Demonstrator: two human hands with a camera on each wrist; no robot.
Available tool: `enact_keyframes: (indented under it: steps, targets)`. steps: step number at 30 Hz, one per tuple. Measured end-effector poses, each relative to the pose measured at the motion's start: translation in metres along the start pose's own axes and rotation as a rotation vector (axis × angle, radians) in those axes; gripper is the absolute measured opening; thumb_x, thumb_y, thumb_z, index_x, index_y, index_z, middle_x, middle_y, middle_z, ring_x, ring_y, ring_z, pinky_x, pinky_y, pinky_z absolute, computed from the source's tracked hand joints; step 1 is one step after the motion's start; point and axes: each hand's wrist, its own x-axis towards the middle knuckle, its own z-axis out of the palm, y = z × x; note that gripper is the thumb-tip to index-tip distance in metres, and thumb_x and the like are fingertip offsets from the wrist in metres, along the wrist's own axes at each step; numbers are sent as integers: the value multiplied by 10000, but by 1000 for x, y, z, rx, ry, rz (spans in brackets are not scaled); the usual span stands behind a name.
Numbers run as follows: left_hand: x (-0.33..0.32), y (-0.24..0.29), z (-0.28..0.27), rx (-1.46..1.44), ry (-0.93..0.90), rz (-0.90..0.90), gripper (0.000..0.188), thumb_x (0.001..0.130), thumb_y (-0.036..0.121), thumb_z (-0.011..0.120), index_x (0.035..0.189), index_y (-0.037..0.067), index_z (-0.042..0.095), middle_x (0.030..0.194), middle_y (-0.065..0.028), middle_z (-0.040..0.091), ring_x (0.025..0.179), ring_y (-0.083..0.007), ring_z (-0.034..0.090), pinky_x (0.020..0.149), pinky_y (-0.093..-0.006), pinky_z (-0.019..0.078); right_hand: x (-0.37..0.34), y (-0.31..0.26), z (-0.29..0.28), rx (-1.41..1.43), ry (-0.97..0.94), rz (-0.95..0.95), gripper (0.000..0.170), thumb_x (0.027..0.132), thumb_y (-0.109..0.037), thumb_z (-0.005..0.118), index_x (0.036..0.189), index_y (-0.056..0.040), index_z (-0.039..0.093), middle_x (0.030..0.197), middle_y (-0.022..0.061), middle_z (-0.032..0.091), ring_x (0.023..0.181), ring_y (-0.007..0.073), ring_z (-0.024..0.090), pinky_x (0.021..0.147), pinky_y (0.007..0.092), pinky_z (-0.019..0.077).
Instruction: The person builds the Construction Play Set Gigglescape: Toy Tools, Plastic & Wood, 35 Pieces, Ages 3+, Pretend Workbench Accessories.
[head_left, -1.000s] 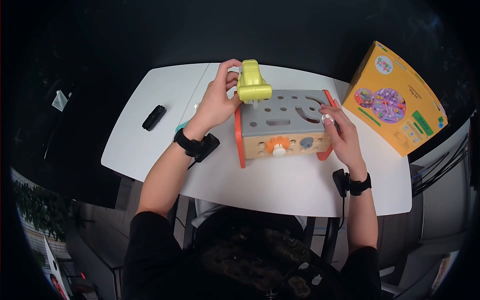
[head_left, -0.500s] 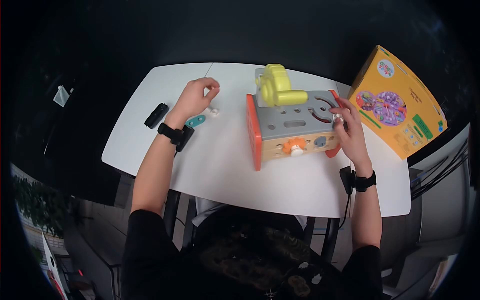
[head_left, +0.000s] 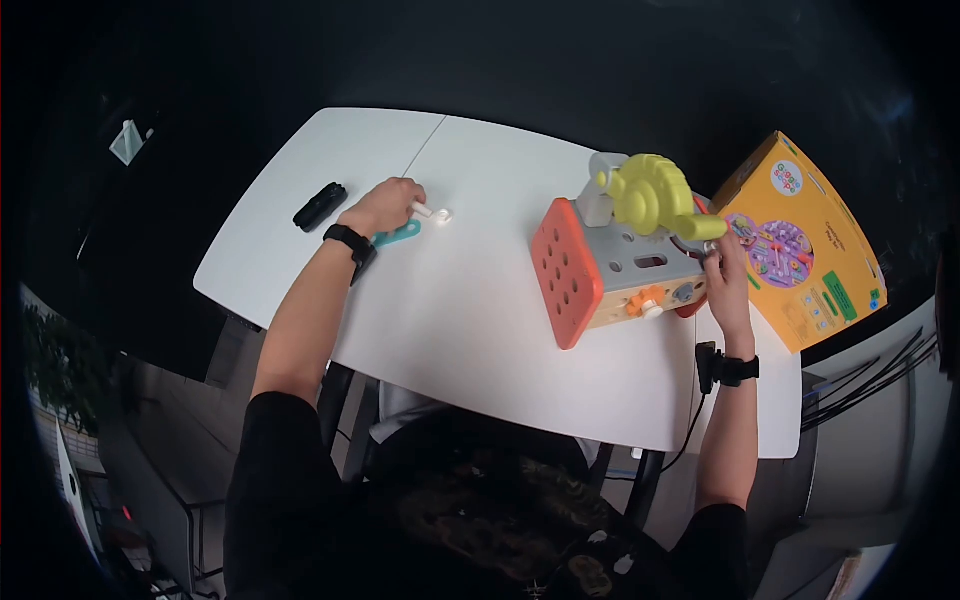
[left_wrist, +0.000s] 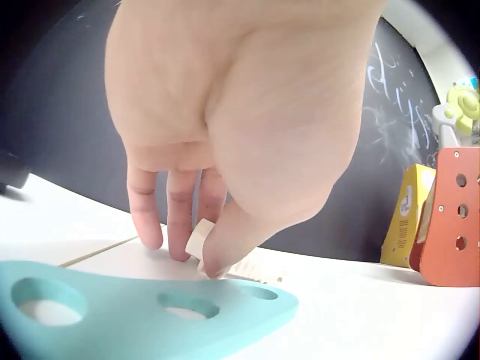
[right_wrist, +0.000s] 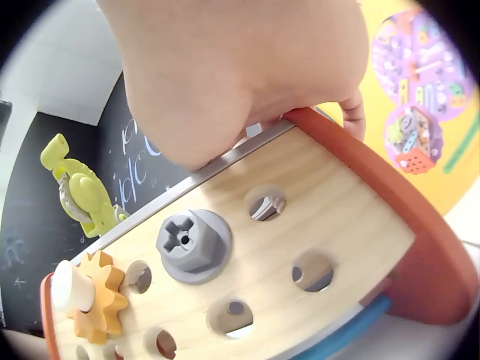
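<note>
My left hand (head_left: 385, 205) reaches down to the table at the left and pinches a white plastic toy bolt (left_wrist: 199, 240) between thumb and fingers. Just in front of that hand lies a flat teal strip (left_wrist: 142, 307) with holes. The toy workbench (head_left: 640, 250) has a grey top, wooden front and red end panels. At its right end, my right hand (head_left: 730, 285) curls over the top edge and holds a white knob (head_left: 710, 246), mostly hidden by the fingers. A yellow-green toy saw piece (head_left: 650, 195) on a grey mount stands on top.
A yellow play-set box (head_left: 810, 240) stands behind and right of the workbench. On the table's left part lies a black case (head_left: 320, 206). An orange gear (right_wrist: 97, 296) and a grey hexagonal piece (right_wrist: 193, 244) sit on the wooden front. The white table (head_left: 480, 340) ends near the person's lap.
The left hand let go of the yellow-green piece, moved left and down, and took hold of the white bolt. The workbench has turned and appears farther right, the right hand staying at its right end.
</note>
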Motion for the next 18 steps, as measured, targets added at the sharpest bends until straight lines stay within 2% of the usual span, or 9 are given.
enact_keyframes:
  steps: [1,3,7,9,13,16,18]
  targets:
    - [-1,-2,1,-6,1,-6,350,804,-38,574,1105,61,725,1118,-142,717,1080,-311,665,969,-405,532,0,3,0,19,7,1,277,956,-74,465,1188,-49,615,1418,127,550,1256,303,522,988,380,477]
    - [-2,-4,2,-27,80,1,238,819,8,611,1018,43,736,981,-144,737,933,-299,706,870,-397,561,2,11,0,32,-2,-7,278,962,-73,455,1192,-42,608,1423,131,552,1253,301,527,997,383,468]
    - [-20,39,-19,-206,69,-72,183,829,83,670,997,53,738,912,-141,739,858,-292,711,803,-391,561,0,9,-1,42,10,-6,274,972,-72,442,1191,-29,601,1420,136,561,1246,302,538,1006,383,455]
    - [-23,53,-18,-310,206,57,184,802,128,736,977,70,734,779,-88,675,725,-195,650,699,-336,530,0,7,0,44,16,-7,276,972,-68,442,1193,-28,602,1420,138,561,1249,302,537,1006,382,454]
    - [-36,101,-34,-453,170,46,194,815,157,745,995,87,746,802,-89,714,710,-198,661,714,-321,537,0,9,0,74,15,-16,283,975,-53,437,1201,-23,604,1431,142,555,1269,296,535,1017,377,445]
    - [-41,132,-35,-632,207,216,181,805,138,747,972,68,746,776,-63,702,663,-146,634,661,-285,517,1,10,0,141,-15,7,289,979,-45,431,1210,-19,603,1442,146,547,1284,291,532,1032,376,437]
    - [-39,147,-29,-648,191,245,191,805,138,760,983,67,751,736,-45,664,647,-127,605,646,-270,505,1,8,0,127,-9,4,288,982,-47,429,1212,-17,600,1445,147,544,1289,290,531,1039,376,434]
